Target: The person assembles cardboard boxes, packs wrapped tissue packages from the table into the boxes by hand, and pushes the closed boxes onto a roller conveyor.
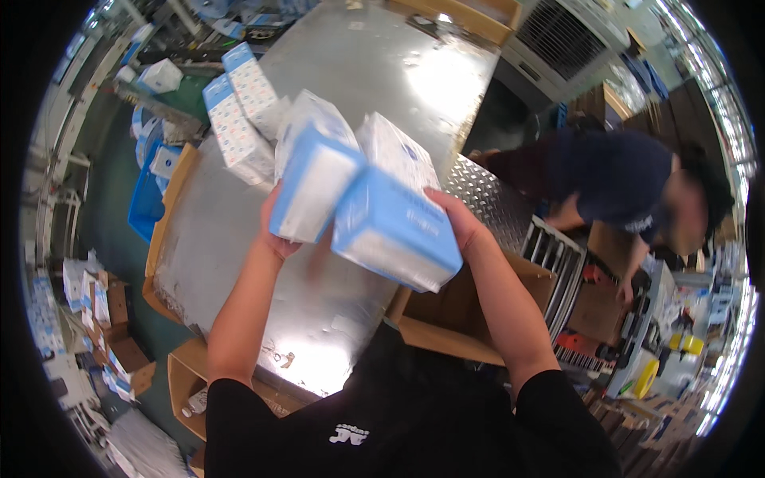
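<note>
My left hand grips a blue-and-white soft pack from underneath, held up above a shiny metal table. My right hand holds a second, similar blue-and-white pack beside it, tilted toward me over the table's right edge. The two packs nearly touch. Two more such packs lie on the table farther back at the left.
An open cardboard box stands below the table's right edge. Another person in a dark shirt bends over at the right near a metal roller rack. A blue bin and boxes sit at the left; a fan unit stands behind.
</note>
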`<state>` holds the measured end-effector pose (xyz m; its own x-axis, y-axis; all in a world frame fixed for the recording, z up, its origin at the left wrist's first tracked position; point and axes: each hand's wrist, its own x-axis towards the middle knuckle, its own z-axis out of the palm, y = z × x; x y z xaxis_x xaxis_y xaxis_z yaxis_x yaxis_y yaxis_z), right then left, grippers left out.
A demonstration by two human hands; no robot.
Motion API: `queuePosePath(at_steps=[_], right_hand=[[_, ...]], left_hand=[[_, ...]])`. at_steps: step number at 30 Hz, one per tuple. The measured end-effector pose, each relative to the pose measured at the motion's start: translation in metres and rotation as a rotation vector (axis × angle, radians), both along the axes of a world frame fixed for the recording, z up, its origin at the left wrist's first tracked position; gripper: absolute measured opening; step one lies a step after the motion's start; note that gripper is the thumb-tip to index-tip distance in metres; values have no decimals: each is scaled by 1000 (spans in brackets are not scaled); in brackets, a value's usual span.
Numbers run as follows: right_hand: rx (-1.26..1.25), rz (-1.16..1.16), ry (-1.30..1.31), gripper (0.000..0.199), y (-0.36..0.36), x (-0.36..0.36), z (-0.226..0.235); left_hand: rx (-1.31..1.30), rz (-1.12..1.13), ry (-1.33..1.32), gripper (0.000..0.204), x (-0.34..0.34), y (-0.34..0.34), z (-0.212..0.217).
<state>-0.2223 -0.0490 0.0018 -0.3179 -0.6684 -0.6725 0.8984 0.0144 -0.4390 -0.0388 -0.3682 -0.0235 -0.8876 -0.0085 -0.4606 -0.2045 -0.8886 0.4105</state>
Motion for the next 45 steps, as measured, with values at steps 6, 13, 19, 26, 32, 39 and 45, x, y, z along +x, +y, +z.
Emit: queuePosePath(at_steps=[6, 13, 19, 26, 32, 39, 45], right_hand=[[-168, -372, -51, 62, 111, 20, 117], [64, -758, 503, 75, 336, 69, 130], [292, -933, 480, 75, 363, 94, 98], [720, -14, 1330, 73, 262, 141, -47], [1104, 835, 1321, 73, 278, 156, -245], [982, 726, 1076, 49, 204, 129, -228], [495, 183, 874, 43, 142, 111, -95]], left_hand=[[124, 72, 548, 71, -43, 118, 58], [-1128, -449, 183, 77, 6, 213, -69], [-1900, -1483, 955, 91, -19, 328, -89], [-1851, -1969, 451, 48, 50, 296, -202], [-2016, -659, 696, 24, -47, 230, -33], [-2111, 258, -943, 108, -13, -184, -6], [-611, 242, -575, 62, 78, -90, -60]])
